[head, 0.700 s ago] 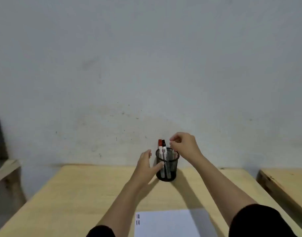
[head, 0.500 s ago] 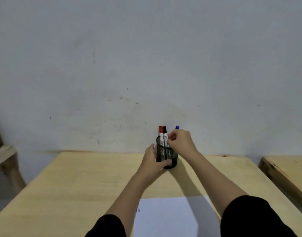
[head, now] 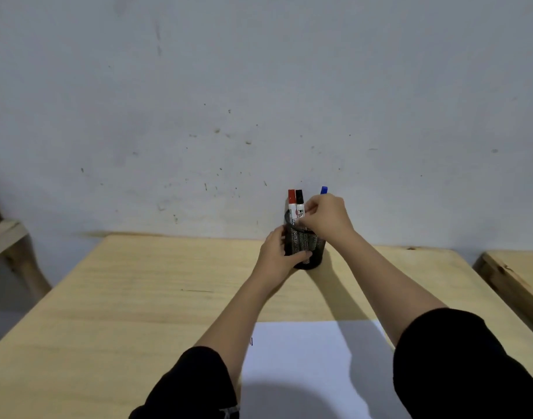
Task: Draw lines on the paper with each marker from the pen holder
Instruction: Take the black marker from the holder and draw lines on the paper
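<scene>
A black mesh pen holder (head: 311,249) stands near the far edge of the wooden table (head: 144,297). My left hand (head: 279,257) wraps around its left side. A red-capped marker (head: 291,202) and a black-capped marker (head: 299,202) stand upright inside it. My right hand (head: 327,217) is closed over the holder's rim on a blue-capped marker (head: 324,190), whose cap sticks up above my fingers. A white sheet of paper (head: 307,364) lies near me, with short dark lines (head: 251,341) at its left edge.
A grey wall (head: 259,86) rises directly behind the table. Another wooden table (head: 519,276) stands to the right across a narrow gap. A wooden piece of furniture (head: 5,237) sits at the left edge.
My left hand has closed around the holder. My right hand has gripped the blue marker and raised it, so its cap now shows above my fingers. The view has tilted down.
</scene>
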A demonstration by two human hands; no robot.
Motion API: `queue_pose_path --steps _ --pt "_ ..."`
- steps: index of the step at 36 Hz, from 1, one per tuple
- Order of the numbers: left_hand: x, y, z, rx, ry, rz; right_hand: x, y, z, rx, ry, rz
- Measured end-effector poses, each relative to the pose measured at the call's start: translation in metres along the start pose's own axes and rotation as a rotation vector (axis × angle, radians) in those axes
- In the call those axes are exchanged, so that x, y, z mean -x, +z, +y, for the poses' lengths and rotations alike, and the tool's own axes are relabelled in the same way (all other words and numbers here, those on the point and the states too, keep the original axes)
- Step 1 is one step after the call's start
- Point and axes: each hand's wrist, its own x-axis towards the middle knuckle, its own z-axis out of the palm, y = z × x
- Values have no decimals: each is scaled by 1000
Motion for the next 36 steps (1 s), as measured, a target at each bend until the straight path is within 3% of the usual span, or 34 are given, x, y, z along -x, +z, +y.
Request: queue_pose_path --steps 10,14,17,22,26,36 --pt "6 2 7 49 0 -8 29 -33 -2 -545 -22 145" --pt "12 2 11 -10 -31 31 47 -48 -10 -624 -157 202" --pt "22 -1 19 99 -84 47 63 -63 -17 -621 -278 185" --pt "49 -21 66 247 91 132 97 -80 -18 -563 -371 106" --pt "85 -32 98 435 194 101 127 -74 -8 -412 -423 55" --pt "133 -40 92 73 259 57 166 -58 9 -165 -386 -117"
